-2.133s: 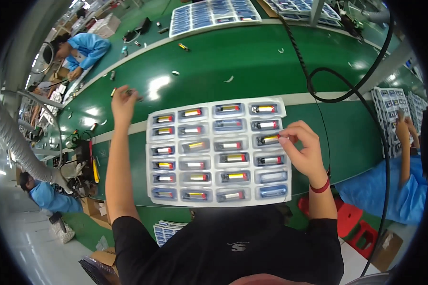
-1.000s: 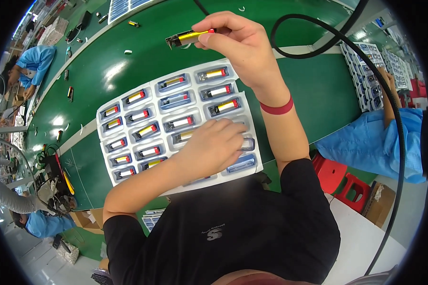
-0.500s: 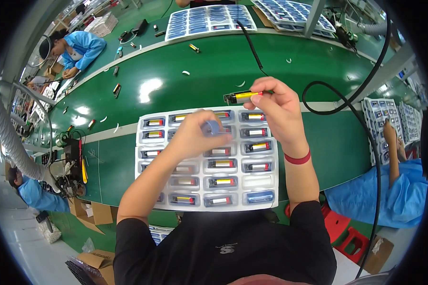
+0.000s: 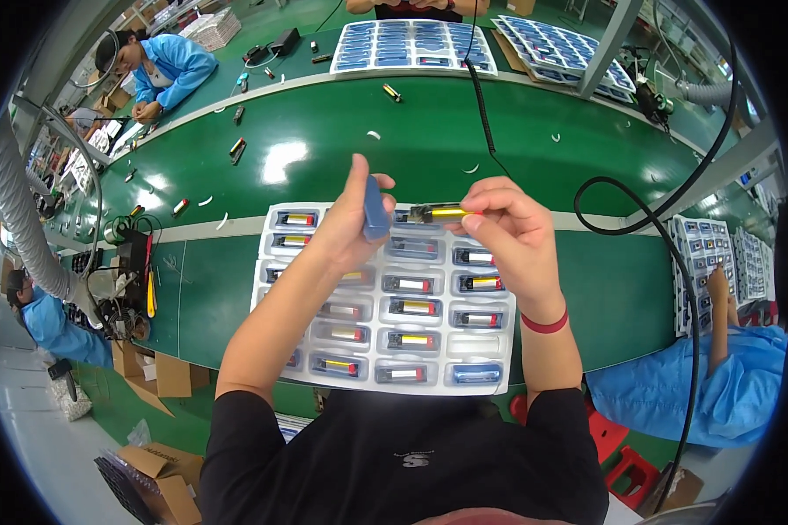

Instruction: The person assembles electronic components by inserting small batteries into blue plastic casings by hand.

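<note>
Left hand (image 4: 352, 229) raised above white blister tray (image 4: 490, 372), fingers clamped on blue sleeve (image 4: 376, 208) held upright, thumb behind it. Right hand (image 4: 508, 236) just beside, fingertips pinched together on small yellow-and-black part (image 4: 439, 213) held level, its left end close to blue sleeve, not clearly touching. Both pieces over tray's far edge. Tray on green table (image 4: 622, 289), pockets holding similar parts; one blue piece (image 4: 476, 374) in near row. Black cable (image 4: 665, 245) loops right of right hand. Red band (image 4: 545, 325) on right wrist.

A black short-sleeved shirt (image 4: 403, 455) and a red wristband (image 4: 545, 325) on the right wrist.
</note>
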`<action>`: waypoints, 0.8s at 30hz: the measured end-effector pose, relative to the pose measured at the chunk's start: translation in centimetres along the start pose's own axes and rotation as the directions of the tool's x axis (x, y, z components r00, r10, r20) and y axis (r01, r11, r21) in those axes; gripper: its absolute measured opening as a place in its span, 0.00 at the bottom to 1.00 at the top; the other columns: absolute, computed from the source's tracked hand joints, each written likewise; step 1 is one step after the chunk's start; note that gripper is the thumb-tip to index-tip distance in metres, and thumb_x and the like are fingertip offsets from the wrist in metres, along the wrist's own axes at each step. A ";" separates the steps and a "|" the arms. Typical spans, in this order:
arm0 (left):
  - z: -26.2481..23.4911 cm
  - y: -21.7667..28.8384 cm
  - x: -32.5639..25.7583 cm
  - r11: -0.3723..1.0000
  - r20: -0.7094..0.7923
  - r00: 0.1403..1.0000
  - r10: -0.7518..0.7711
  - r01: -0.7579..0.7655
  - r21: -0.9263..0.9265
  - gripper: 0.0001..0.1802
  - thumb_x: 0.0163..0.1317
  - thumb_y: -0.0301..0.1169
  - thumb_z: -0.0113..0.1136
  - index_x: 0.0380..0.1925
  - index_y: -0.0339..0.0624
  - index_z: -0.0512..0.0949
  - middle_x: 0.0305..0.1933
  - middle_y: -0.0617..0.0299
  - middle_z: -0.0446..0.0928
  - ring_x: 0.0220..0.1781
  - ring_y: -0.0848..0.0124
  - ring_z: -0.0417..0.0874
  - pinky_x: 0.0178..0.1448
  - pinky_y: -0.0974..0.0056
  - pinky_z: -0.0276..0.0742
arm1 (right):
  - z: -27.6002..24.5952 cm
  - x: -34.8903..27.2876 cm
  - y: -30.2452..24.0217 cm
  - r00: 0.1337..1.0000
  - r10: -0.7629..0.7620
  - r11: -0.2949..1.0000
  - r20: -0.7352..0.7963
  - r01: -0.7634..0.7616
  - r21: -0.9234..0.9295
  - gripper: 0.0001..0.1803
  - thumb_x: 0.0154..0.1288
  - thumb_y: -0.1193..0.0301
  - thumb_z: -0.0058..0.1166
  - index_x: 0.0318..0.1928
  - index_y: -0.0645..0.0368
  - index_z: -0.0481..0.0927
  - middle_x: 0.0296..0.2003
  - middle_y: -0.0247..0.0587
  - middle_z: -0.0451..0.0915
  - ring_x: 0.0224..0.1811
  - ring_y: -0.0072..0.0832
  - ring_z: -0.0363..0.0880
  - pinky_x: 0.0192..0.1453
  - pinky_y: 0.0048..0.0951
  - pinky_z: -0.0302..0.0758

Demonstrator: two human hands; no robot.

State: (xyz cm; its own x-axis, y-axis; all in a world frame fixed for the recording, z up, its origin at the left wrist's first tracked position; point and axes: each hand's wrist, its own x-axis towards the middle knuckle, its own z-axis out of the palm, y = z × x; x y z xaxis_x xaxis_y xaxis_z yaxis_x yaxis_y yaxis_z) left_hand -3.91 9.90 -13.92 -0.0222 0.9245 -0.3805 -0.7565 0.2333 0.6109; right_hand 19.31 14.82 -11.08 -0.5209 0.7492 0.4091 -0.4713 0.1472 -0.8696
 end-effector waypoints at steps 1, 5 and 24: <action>0.0 0.1 0.0 0.995 0.006 1.000 -0.002 0.001 0.098 0.27 0.76 0.58 0.51 0.56 0.48 0.74 0.28 0.70 0.76 0.19 0.78 0.67 0.23 0.71 0.62 | 0.3 -0.1 0.1 0.999 0.038 0.999 -0.007 -0.038 0.005 0.10 0.68 0.85 0.58 0.49 0.69 0.81 0.48 0.40 0.77 0.48 0.27 0.84 0.55 0.32 0.86; 0.6 -0.9 0.5 0.956 -0.110 0.983 0.149 -0.115 0.271 0.24 0.74 0.56 0.56 0.50 0.46 0.76 0.41 0.58 0.84 0.26 0.75 0.76 0.30 0.68 0.73 | 0.9 -0.1 0.5 0.990 0.144 0.989 -0.004 -0.144 0.013 0.09 0.67 0.83 0.62 0.47 0.69 0.82 0.45 0.39 0.81 0.45 0.24 0.84 0.51 0.27 0.83; 1.4 -2.0 -0.9 0.987 0.282 0.952 0.120 -0.146 0.072 0.25 0.83 0.46 0.40 0.60 0.32 0.69 0.61 0.46 0.73 0.62 0.50 0.82 0.71 0.52 0.77 | -0.1 0.7 4.4 0.964 0.099 0.972 -0.246 -0.147 -0.184 0.10 0.69 0.78 0.64 0.49 0.67 0.84 0.41 0.37 0.87 0.40 0.19 0.83 0.47 0.23 0.80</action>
State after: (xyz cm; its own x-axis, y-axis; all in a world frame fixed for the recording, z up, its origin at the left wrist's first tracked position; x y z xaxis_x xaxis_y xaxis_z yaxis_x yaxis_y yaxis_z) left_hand -1.45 8.99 -13.86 0.0721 0.9930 -0.0935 -0.6961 0.1173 0.7083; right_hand 16.95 16.08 -14.68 -0.3737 0.8960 0.2399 -0.2506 0.1515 -0.9562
